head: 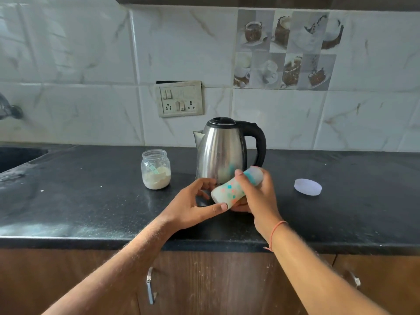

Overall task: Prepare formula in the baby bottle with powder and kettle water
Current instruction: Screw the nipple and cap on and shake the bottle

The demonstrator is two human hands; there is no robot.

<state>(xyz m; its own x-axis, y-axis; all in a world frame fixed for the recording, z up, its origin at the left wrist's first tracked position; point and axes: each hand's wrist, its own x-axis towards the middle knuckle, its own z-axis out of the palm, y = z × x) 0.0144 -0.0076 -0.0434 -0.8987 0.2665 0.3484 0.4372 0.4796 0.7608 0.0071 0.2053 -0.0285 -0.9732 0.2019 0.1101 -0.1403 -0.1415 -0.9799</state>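
Bottle (pixel 229 189) white, teal and coral squares; kettle (pixel 221 151) steel, black handle; countertop (pixel 91 201) black.

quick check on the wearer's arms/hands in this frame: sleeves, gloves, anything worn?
Both forearms are bare in view: no sleeves, no gloves. The right wrist carries a thin orange-red thread band, with a loose end hanging below it. The left hand and its wrist show nothing worn; no watch and no rings visible on the right hand either. No markings seen.

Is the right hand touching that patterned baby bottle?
Touching. The head view shows the right hand wrapped around the tilted, patterned white baby bottle, fingers over its upper end.
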